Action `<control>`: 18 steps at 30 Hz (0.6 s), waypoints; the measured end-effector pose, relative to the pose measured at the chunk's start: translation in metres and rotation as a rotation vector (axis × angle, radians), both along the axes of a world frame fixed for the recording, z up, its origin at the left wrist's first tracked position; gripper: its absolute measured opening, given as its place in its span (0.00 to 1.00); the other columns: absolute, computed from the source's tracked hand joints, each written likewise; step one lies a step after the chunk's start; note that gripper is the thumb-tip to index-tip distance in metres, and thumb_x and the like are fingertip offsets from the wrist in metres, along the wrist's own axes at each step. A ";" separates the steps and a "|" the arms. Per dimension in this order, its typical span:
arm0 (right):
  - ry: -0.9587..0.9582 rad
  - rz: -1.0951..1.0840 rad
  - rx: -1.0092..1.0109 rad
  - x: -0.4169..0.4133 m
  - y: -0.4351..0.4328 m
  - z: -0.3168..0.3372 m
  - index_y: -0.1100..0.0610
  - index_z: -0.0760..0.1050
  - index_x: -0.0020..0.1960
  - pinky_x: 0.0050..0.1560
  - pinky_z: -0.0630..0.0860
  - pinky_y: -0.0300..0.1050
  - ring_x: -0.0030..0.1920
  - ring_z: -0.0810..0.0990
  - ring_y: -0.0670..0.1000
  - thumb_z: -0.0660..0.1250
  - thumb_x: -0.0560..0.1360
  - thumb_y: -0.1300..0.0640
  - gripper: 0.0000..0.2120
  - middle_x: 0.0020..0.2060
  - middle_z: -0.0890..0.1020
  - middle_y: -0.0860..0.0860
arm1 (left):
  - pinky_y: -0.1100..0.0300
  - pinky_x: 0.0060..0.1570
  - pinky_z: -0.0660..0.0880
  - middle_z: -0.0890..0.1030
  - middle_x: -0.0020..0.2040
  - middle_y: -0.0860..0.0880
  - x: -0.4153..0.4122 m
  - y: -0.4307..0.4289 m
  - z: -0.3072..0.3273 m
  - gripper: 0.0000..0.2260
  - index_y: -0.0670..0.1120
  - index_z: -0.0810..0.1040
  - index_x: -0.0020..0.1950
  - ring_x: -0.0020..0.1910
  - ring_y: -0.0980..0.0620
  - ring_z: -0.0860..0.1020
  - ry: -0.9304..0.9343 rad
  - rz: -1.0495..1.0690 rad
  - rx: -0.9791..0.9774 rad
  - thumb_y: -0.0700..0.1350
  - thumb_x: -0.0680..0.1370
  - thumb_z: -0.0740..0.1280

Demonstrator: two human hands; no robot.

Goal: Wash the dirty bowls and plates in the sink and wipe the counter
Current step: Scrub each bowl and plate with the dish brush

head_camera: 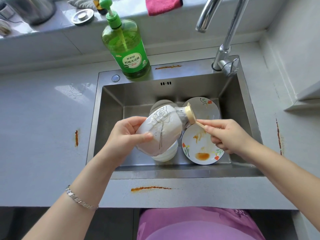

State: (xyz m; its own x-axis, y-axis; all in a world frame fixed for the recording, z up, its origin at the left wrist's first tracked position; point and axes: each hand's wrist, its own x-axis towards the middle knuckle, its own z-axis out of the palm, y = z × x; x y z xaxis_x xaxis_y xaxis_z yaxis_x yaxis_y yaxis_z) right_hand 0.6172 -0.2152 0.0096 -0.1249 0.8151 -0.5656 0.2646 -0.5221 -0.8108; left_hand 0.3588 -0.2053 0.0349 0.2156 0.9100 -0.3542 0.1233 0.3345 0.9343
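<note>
L hand grip curled round white rose-print bowl, held tilted above mid sink. R hand grip pinching wooden handle of dish brush; brush's grey head touches bowl at its far-right edge. Directly under held bowl, in sink: white bowl stack. Sink front-right: floral plate w/ orange sauce smears; 2nd floral plate at sink back-right, partly behind brush. Green soap bottle on sink's back rim, left side; faucet at back-right corner. Orange streaks on counter front, left and right of sink. Pink cloth on ledge behind sink.
</note>
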 end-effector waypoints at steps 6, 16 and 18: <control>0.111 0.005 0.081 -0.008 0.001 0.017 0.41 0.77 0.53 0.21 0.55 0.33 0.22 0.56 0.44 0.59 0.79 0.60 0.15 0.20 0.61 0.43 | 0.61 0.37 0.80 0.85 0.39 0.50 0.003 -0.003 -0.001 0.15 0.44 0.81 0.48 0.39 0.53 0.82 0.005 0.063 -0.026 0.37 0.61 0.73; -0.253 0.168 0.413 -0.059 -0.039 0.005 0.37 0.70 0.64 0.40 0.75 0.45 0.33 0.78 0.46 0.58 0.79 0.56 0.19 0.31 0.81 0.46 | 0.62 0.33 0.78 0.81 0.41 0.44 0.043 0.013 -0.002 0.08 0.37 0.78 0.54 0.34 0.51 0.80 -0.026 0.591 -0.147 0.33 0.76 0.66; -0.293 0.220 0.430 -0.062 -0.053 0.005 0.37 0.67 0.66 0.34 0.67 0.45 0.27 0.69 0.46 0.58 0.79 0.57 0.20 0.25 0.73 0.46 | 0.62 0.29 0.77 0.82 0.39 0.45 0.042 0.014 0.001 0.06 0.37 0.78 0.53 0.32 0.52 0.81 -0.076 0.638 -0.148 0.34 0.76 0.65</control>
